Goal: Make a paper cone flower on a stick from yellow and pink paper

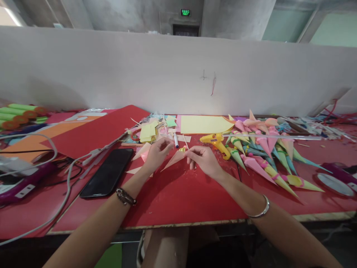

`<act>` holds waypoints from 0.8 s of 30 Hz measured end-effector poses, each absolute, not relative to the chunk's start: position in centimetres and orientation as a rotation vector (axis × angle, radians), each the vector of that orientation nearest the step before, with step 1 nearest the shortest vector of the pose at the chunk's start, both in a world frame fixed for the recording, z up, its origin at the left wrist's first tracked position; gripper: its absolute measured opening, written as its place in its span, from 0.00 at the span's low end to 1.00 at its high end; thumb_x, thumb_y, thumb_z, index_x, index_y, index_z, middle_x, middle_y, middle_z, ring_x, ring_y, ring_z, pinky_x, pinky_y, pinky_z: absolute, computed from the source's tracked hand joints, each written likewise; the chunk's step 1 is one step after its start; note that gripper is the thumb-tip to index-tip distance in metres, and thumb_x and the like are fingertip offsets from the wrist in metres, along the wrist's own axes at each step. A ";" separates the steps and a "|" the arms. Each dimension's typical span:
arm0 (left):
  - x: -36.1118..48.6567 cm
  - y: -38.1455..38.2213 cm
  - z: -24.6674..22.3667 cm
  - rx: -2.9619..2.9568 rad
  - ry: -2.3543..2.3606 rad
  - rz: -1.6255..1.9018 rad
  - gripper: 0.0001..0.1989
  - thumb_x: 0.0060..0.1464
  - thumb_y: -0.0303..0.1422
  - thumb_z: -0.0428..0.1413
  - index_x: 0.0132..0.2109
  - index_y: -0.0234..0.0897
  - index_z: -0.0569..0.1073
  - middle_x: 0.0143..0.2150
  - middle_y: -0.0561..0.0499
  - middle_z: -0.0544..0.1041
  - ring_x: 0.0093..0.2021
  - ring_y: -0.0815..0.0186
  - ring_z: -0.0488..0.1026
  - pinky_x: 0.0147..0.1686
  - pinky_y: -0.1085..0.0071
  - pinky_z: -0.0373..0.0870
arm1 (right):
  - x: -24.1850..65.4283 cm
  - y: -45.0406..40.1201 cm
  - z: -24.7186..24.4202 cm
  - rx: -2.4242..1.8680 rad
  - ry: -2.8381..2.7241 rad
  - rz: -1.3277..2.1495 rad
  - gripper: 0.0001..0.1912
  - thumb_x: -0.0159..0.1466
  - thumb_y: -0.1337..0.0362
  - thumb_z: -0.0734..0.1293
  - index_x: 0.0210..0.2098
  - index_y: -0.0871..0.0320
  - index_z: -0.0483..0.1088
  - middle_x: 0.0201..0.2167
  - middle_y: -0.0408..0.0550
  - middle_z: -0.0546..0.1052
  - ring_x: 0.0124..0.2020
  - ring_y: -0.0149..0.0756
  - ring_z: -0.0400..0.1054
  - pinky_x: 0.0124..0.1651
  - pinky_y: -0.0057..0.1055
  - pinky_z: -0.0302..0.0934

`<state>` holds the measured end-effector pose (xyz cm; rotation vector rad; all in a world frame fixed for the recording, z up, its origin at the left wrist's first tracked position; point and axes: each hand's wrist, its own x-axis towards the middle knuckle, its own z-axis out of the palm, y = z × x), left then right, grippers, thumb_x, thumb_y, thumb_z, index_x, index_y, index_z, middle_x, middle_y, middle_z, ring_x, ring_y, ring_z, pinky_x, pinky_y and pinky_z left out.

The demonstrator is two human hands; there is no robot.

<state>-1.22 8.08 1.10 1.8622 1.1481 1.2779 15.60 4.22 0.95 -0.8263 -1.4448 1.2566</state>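
My left hand (159,152) is raised over the middle of the table, fingertips drawn together. Whatever is between them, if anything, is too small to make out. To its right, my right hand (202,158) pinches a thin pale stick (185,141) that points up. A peach paper cone (175,159) with a bit of yellow at its wide end lies between the hands, its tip toward the lower left. The wide end meets my right fingertips; whether they grip it too I cannot tell. Under my left hand lie peach paper pieces (141,152). A blue-capped white marker (176,140) lies just beyond.
A yellow glue gun (216,143) lies right of my right hand, beside a heap of coloured paper cones (262,145). A black phone (107,173) and a white cable (68,186) are at left. Yellow paper sheets (205,124) lie before the white partition (178,74).
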 end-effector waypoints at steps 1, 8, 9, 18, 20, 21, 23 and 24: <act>-1.2 8.1 1.1 1.857 1.148 1.277 0.08 0.48 0.35 0.50 0.27 0.36 0.64 0.22 0.57 0.64 0.20 0.74 0.58 0.21 0.77 0.56 | 15.6 4.2 0.9 -0.833 -1.446 1.241 0.08 0.53 0.60 0.65 0.24 0.60 0.70 0.16 0.38 0.69 0.14 0.22 0.63 0.18 0.21 0.58; -1.2 7.9 1.4 1.853 1.191 1.305 0.07 0.49 0.35 0.49 0.27 0.36 0.65 0.20 0.57 0.64 0.20 0.74 0.60 0.21 0.77 0.57 | 15.4 4.3 0.7 -0.804 -1.396 1.319 0.11 0.55 0.61 0.64 0.35 0.60 0.71 0.29 0.45 0.76 0.29 0.29 0.72 0.33 0.26 0.66; -1.2 7.8 1.4 1.854 1.198 1.306 0.07 0.49 0.35 0.49 0.27 0.36 0.65 0.20 0.57 0.64 0.20 0.74 0.60 0.21 0.77 0.57 | 15.4 4.3 0.8 -0.804 -1.395 1.334 0.11 0.55 0.60 0.64 0.33 0.60 0.71 0.27 0.45 0.76 0.27 0.29 0.72 0.31 0.26 0.66; -1.2 7.8 1.6 1.849 1.239 1.289 0.07 0.48 0.35 0.50 0.29 0.35 0.68 0.22 0.56 0.67 0.19 0.74 0.61 0.21 0.77 0.59 | 15.4 4.0 1.0 -0.793 -1.453 1.301 0.08 0.52 0.61 0.66 0.31 0.59 0.69 0.24 0.42 0.74 0.25 0.28 0.71 0.29 0.26 0.66; -1.2 7.8 1.7 1.839 1.240 1.261 0.08 0.47 0.35 0.51 0.31 0.35 0.69 0.24 0.55 0.70 0.19 0.74 0.61 0.20 0.77 0.59 | 15.4 4.1 0.9 -0.770 -1.439 1.317 0.11 0.54 0.60 0.64 0.34 0.59 0.69 0.28 0.44 0.75 0.29 0.29 0.72 0.33 0.27 0.66; -1.2 7.8 1.7 1.838 1.244 1.249 0.08 0.47 0.35 0.51 0.33 0.35 0.70 0.24 0.54 0.71 0.19 0.74 0.61 0.20 0.77 0.59 | 15.4 4.1 0.8 -0.766 -1.443 1.328 0.11 0.56 0.59 0.63 0.34 0.59 0.70 0.28 0.45 0.75 0.28 0.29 0.72 0.32 0.27 0.66; -1.2 7.8 1.7 1.842 1.256 1.231 0.10 0.47 0.35 0.52 0.35 0.35 0.72 0.26 0.53 0.72 0.20 0.74 0.62 0.21 0.77 0.60 | 15.5 4.1 0.9 -0.772 -1.474 1.328 0.11 0.57 0.58 0.62 0.30 0.59 0.70 0.24 0.44 0.74 0.23 0.28 0.71 0.27 0.26 0.65; -1.2 7.8 1.7 1.846 1.261 1.226 0.10 0.47 0.35 0.52 0.36 0.35 0.72 0.26 0.53 0.73 0.20 0.74 0.62 0.21 0.77 0.60 | 15.6 4.1 0.9 -0.783 -1.498 1.307 0.10 0.56 0.59 0.62 0.28 0.60 0.69 0.22 0.43 0.73 0.21 0.27 0.69 0.24 0.25 0.64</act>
